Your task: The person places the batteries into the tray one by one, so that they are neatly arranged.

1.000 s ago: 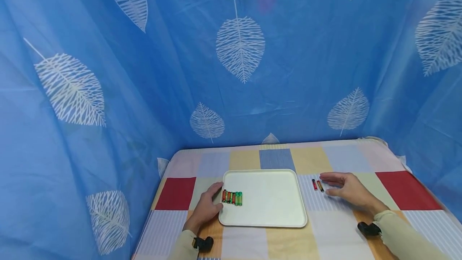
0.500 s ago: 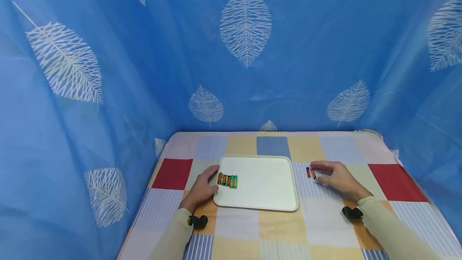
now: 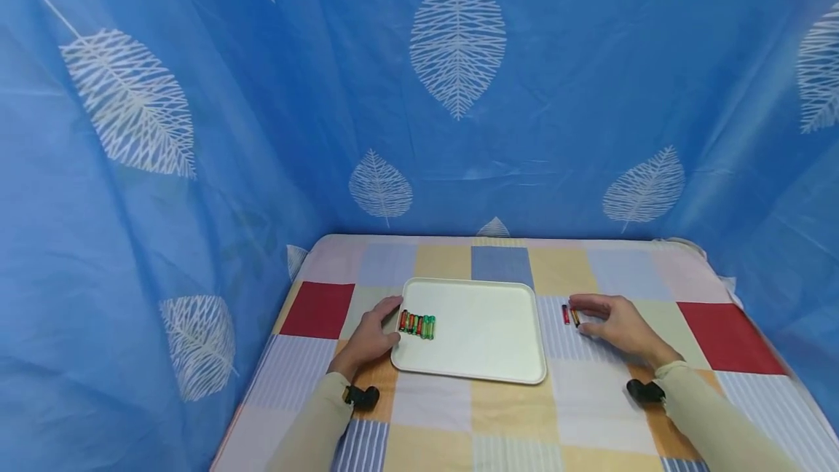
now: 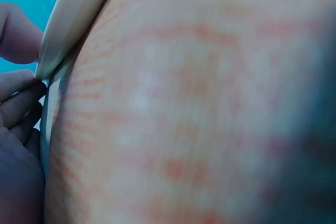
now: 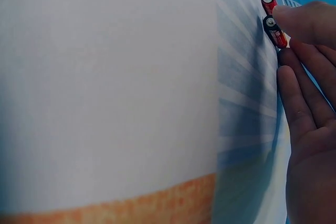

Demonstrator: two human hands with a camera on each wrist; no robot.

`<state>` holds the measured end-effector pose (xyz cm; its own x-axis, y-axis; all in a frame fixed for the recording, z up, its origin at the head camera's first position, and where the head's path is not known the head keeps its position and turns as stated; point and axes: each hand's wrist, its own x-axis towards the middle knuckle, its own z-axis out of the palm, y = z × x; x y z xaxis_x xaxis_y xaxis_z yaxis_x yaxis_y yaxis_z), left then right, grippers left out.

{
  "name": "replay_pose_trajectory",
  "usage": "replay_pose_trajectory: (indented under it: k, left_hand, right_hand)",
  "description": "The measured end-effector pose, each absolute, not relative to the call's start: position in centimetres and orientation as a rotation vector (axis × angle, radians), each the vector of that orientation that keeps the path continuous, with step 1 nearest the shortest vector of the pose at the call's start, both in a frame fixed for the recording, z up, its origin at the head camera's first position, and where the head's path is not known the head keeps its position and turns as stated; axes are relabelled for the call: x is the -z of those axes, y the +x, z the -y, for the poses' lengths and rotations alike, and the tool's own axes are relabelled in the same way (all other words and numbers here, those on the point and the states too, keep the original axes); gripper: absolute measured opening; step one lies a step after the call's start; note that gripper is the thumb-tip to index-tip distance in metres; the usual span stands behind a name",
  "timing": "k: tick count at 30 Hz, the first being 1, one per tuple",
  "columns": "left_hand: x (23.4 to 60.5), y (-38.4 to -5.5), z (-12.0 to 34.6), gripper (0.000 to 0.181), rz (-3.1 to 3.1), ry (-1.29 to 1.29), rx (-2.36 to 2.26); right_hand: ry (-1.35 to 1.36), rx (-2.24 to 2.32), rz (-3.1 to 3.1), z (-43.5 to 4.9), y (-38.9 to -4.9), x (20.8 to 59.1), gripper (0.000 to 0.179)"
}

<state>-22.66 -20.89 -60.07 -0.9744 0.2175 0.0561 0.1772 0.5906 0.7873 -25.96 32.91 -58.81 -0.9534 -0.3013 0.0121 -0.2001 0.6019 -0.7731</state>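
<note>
A white tray (image 3: 472,330) lies on the table. My left hand (image 3: 368,337) rests against its left edge, thumb and fingers spread apart along the rim; the left wrist view shows the fingertips touching it. Just inside that edge, several red, black and green batteries (image 3: 416,325) lie side by side in a row. Right of the tray, my right hand (image 3: 619,326) is at an orange-and-black battery (image 3: 575,317), its thumb and fairly straight fingers on either side. Beside it lies a red battery (image 3: 566,314). In the right wrist view the thumb partly hides the batteries (image 5: 276,36).
A patchwork tablecloth (image 3: 511,443) covers the table. Blue curtains (image 3: 511,130) with white leaf prints hang behind it and at the sides. A dark wrist device (image 3: 645,390) sits at each sleeve cuff.
The head view has tilted down, so table and hands sit higher in the frame. My right hand has drawn closer around the orange-and-black battery. My left hand stays at the tray's edge.
</note>
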Motion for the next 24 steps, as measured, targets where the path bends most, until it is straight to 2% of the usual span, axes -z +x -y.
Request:
replay_pose_trajectory:
  k: [12, 24]
  left_hand:
    - [60.17, -23.14, 20.94, 0.08, -2.762, 0.378, -1.333]
    - [60.18, -22.75, 20.9, 0.08, -2.751, 0.338, -1.337]
  right_hand:
    - [-0.478, 1.254, -2.803, -32.71, -25.78, 59.45, 0.053]
    - [-0.435, 1.161, -2.831, -32.72, -26.06, 59.43, 0.056]
